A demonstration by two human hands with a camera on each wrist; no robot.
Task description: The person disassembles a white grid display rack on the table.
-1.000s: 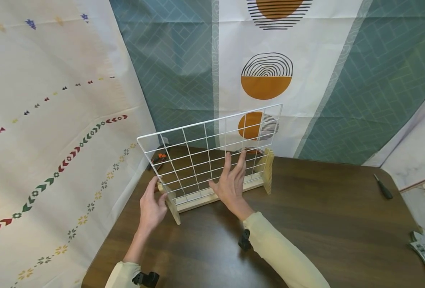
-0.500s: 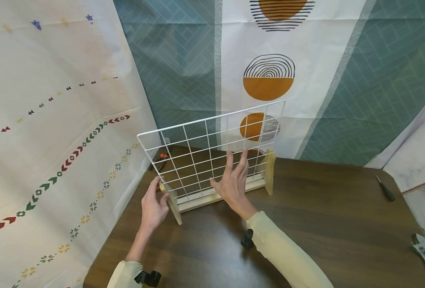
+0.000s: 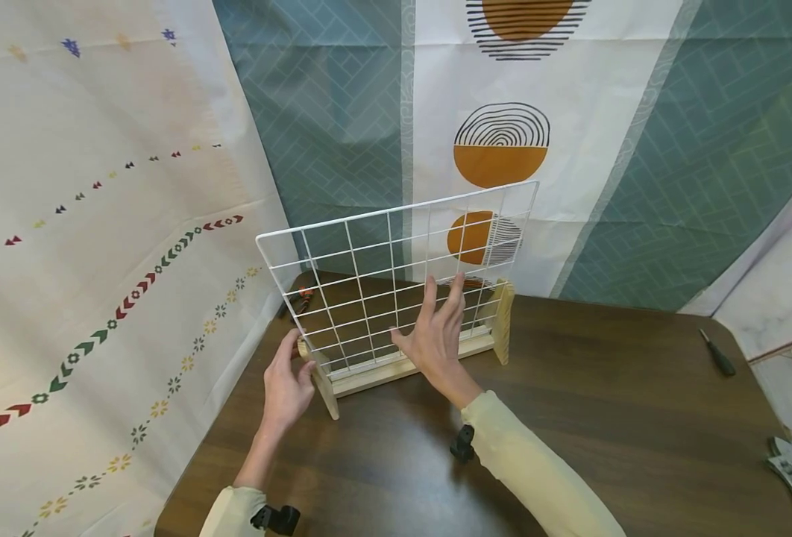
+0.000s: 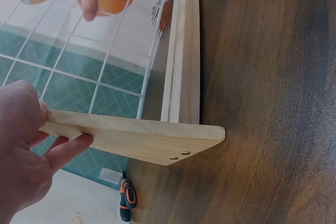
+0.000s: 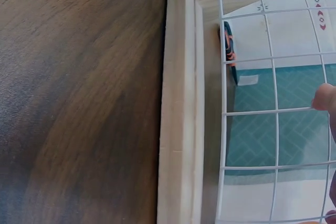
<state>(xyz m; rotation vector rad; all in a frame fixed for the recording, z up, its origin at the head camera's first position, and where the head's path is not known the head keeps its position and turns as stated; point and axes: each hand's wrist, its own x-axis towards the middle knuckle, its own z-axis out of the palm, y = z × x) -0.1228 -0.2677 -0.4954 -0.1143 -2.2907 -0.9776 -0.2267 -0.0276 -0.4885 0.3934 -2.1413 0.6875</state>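
Observation:
A white wire grid (image 3: 389,212) leans back on a pale wooden stand, made of a low crossbar (image 3: 379,375) and two end panels. My left hand (image 3: 285,388) holds the left end panel (image 3: 322,384) near its top, thumb on one face and fingers on the other. Two screw heads (image 4: 185,153) show low on that panel in the left wrist view. Fingers spread, my right hand (image 3: 436,347) rests against the middle of the grid. In the right wrist view its fingertip (image 5: 324,97) meets a wire. The right end panel (image 3: 502,328) stands beyond it, untouched.
Orange-and-black handled tools (image 4: 126,198) lie behind the stand at the back left. A dark screwdriver (image 3: 718,354) and an adjustable wrench (image 3: 788,473) lie at the right of the brown table (image 3: 570,418). Patterned cloths (image 3: 342,97) hang close behind and at the left.
The grid's top edge has risen, so it stands more upright. The right fingers have moved up slightly with it. The left hand keeps its hold on the end panel.

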